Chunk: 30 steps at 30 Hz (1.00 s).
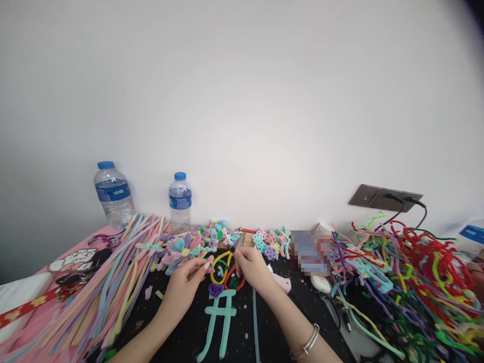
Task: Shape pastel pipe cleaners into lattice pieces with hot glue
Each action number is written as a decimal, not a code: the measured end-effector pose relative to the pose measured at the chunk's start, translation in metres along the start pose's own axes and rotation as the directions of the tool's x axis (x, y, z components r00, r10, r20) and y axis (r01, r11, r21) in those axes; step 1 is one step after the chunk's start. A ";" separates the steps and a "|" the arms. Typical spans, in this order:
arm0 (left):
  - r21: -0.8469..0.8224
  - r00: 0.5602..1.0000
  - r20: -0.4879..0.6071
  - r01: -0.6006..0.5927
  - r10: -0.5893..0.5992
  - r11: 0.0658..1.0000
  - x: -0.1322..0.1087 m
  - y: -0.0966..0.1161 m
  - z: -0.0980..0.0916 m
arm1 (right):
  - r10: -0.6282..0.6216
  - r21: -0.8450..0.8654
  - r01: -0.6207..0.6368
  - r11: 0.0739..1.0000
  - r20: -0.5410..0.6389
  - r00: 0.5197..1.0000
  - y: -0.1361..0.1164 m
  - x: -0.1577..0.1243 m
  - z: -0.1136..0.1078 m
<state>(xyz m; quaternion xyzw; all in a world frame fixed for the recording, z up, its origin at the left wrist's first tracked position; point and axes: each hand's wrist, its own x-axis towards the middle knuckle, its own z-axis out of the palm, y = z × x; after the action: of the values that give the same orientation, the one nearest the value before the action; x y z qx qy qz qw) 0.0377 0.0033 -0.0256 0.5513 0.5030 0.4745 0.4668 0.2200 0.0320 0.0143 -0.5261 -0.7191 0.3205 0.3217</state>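
Note:
My left hand [191, 274] is closed in a pinch just left of a yellow pipe-cleaner loop [214, 272]; whatever it holds is too small to name. On the loop's other side, my right hand [252, 266] has thumb and finger pressed together by a small dark tip [232, 249], and its grip is partly hidden. A red pipe-cleaner loop [241, 285] lies below the right fingers. Beneath the hands are a purple curled pipe-cleaner piece [216, 290] and a flat turquoise pipe-cleaner shape [221, 311] with crossing bars and two long legs.
Long pastel pipe cleaners [109, 297] spread along the left, with finished fuzzy flowers [183, 252] beside them. Two water bottles [180, 199] stand against the wall. At right are a blurred phone-like screen [312, 252], a white mouse [320, 284] and a tangled pipe-cleaner heap [416, 292].

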 end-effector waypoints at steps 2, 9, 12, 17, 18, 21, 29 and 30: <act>-0.016 1.000 -0.005 -0.003 0.003 1.000 -0.001 0.001 0.000 | 0.019 0.089 -0.026 0.996 0.074 0.997 0.001 0.001 -0.002; -0.040 0.999 -0.030 -0.014 0.013 0.999 -0.002 0.005 0.002 | 0.055 0.267 -0.081 0.960 0.107 0.993 -0.004 -0.002 0.002; -0.047 0.999 -0.035 -0.017 0.015 0.999 -0.003 0.006 0.002 | 0.054 0.279 -0.068 0.958 0.059 0.997 -0.007 -0.004 0.005; -0.049 0.999 -0.034 -0.020 0.019 0.999 -0.003 0.005 0.001 | 0.053 0.265 -0.049 0.963 -0.008 0.999 -0.009 -0.007 0.009; -0.047 0.999 -0.032 -0.021 0.019 0.999 -0.003 0.005 0.001 | 0.053 0.254 -0.049 0.966 -0.012 0.999 -0.009 -0.008 0.010; -0.044 0.999 -0.029 -0.019 0.018 0.999 -0.002 0.004 0.001 | 0.061 0.195 -0.057 0.979 -0.010 0.998 -0.008 -0.008 0.012; -0.045 0.999 -0.045 0.007 -0.009 0.999 -0.003 0.002 -0.001 | 0.099 -0.166 -0.118 0.979 -0.117 0.988 0.000 -0.003 0.002; -0.046 0.999 -0.047 0.011 -0.013 0.999 -0.002 0.001 -0.001 | 0.105 -0.211 -0.128 0.969 -0.114 0.988 0.000 -0.002 0.002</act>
<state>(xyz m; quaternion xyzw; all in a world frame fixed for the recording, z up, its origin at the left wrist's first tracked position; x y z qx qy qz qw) 0.0369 0.0010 -0.0244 0.5259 0.5062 0.4961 0.4702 0.2188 0.0293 0.0131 -0.6153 -0.7002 0.2309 0.2791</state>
